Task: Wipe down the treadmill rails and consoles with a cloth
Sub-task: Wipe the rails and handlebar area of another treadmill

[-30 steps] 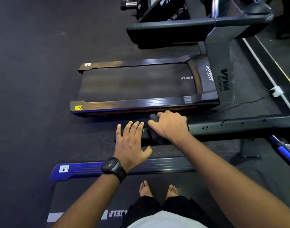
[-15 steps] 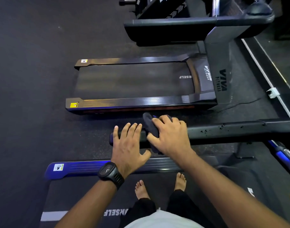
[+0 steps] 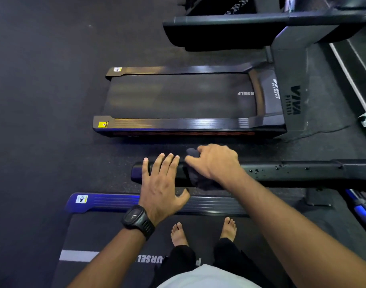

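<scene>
Two hands of yours meet on the black handrail point(image 3: 292, 170) in the head view. Your left hand point(image 3: 161, 188) lies flat across its free end, fingers straight and slightly fanned, thumb splayed wide. Just beside it, your right hand point(image 3: 216, 163) curls its fingers over the dark cloth point(image 3: 193, 175), which is bunched on the rail and hangs down its near side. Droplets point(image 3: 254, 170) dot the rail right of the cloth. A black watch point(image 3: 137, 220) circles your left wrist. A second treadmill point(image 3: 178, 96) lies beyond the rail.
</scene>
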